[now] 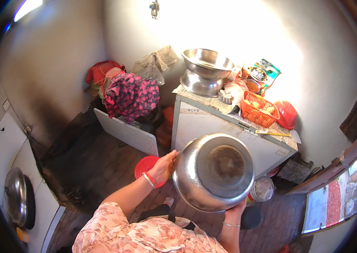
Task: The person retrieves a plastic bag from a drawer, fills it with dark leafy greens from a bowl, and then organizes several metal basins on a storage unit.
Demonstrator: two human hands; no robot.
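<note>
A large stainless steel basin (211,174) is held up in front of me, its underside facing the camera. The middle of that underside carries a dark brownish stain. My left hand (163,167) grips the basin's rim on its left side. At the lower right of the rim, my right hand (236,211) holds it too, its fingers partly hidden behind the metal. Below my left hand, a red plastic basin (143,164) shows on the brick floor, partly covered by my wrist. Whatever is inside the steel basin is hidden from view.
Ahead stands a cabinet (203,117) bearing stacked steel basins (208,68), an orange basket (257,110) of yellowish food, a red bowl (286,114) and a spatula (276,134). A board (124,131) leans beside floral cloth (132,95). A lidded wok (19,197) sits left; a bucket (261,189) right.
</note>
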